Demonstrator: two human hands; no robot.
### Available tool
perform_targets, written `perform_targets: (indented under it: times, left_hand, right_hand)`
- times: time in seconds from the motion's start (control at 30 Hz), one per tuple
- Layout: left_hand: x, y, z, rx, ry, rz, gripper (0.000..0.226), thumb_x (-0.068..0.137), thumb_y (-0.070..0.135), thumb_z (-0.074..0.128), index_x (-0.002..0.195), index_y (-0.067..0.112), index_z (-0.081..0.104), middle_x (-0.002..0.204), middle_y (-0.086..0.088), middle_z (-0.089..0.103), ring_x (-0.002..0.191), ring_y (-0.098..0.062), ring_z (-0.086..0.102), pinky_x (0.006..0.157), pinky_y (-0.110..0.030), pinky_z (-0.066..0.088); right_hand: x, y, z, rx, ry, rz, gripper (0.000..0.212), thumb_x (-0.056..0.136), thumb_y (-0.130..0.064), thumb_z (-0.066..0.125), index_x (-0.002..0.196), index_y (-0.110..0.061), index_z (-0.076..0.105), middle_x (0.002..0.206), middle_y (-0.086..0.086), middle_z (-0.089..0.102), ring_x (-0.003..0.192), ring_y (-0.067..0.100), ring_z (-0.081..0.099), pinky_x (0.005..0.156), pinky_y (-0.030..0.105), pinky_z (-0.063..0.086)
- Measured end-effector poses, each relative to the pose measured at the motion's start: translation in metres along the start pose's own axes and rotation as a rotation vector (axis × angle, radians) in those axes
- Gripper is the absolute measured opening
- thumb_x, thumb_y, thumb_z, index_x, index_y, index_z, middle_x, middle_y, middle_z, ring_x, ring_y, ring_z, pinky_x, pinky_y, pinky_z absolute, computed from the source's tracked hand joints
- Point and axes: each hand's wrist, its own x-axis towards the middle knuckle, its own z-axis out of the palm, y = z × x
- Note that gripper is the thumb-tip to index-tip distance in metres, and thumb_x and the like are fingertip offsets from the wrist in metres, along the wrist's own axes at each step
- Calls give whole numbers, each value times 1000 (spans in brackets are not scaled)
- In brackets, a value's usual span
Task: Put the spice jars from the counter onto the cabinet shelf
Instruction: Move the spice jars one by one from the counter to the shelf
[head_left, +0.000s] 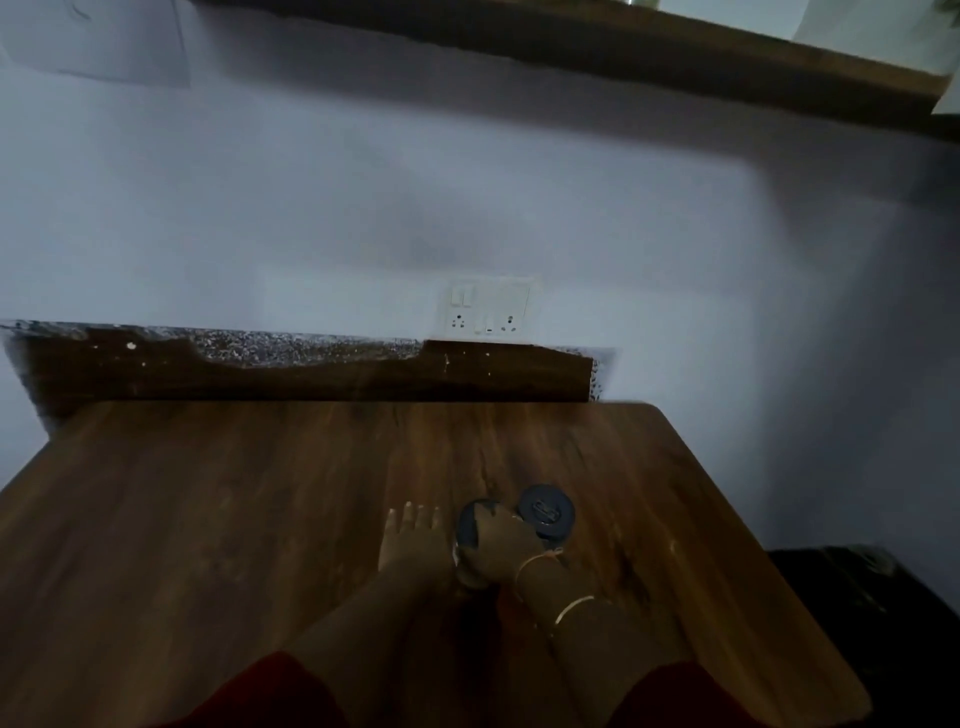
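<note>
Your right hand (501, 540) wrapped over the near jar (475, 535), second jar (546, 512) touching its right, your left hand (410, 540) spread flat on the counter (208, 519)

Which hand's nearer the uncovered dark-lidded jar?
Right. The right hand, covering the neighbouring jar, sits just left of the dark-lidded jar; the left hand lies flat farther left.

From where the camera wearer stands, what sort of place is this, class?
Probably a home kitchen or dining corner: dark-lidded spice jars on a wooden counter, a wall switch-and-socket plate, and a wooden shelf overhead.
</note>
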Motion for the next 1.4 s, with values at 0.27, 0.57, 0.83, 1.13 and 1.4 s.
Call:
perform_targets:
  times: [0.27, 0.57, 0.83, 1.13, 1.4]
  left_hand:
    - [-15, -29, 7, -80, 88, -44, 55, 100, 31, 25, 149, 7, 14, 157, -12, 18, 146, -27, 8, 118, -44, 2]
    - [-13, -56, 12, -264, 151, -79, 43, 97, 30, 35, 134, 10, 39, 143, -11, 42, 138, -31, 29, 115, -46, 16]
    - [3, -62, -13, -1015, 253, -299, 40, 99, 28, 41, 131, 3, 46, 127, -15, 54, 101, -20, 54, 80, -27, 38]
    - [8, -64, -78, -2140, 79, -451, 65, 94, 58, 32, 144, 17, 35, 142, -19, 42, 128, -44, 40, 101, -55, 35]
    - [-6, -37, -152, -2619, -41, 82, 61, 86, 66, 39, 114, 15, 59, 120, -23, 55, 111, -44, 53, 84, -55, 50]
  right_hand:
    - [3, -8, 29, -161, 84, -1, 35, 100, -21, 39, 122, -1, 56, 134, 20, 47, 119, 36, 50, 92, 42, 46]
    - [10, -6, 38, -95, 238, -24, 36, 95, -32, 45, 120, -8, 55, 126, 11, 54, 117, 26, 52, 94, 34, 44]
    - [25, -18, -23, 283, 309, -102, 10, 85, -4, 52, 87, -6, 61, 101, 12, 61, 97, 27, 59, 83, 38, 50]
    - [17, -44, -127, 650, 450, -285, 11, 88, 0, 58, 91, -8, 64, 92, 2, 58, 86, 14, 54, 69, 15, 42]
    - [-3, -62, -179, 1018, 652, -379, 16, 89, 3, 56, 90, -12, 62, 103, 14, 62, 97, 20, 58, 95, 42, 50]
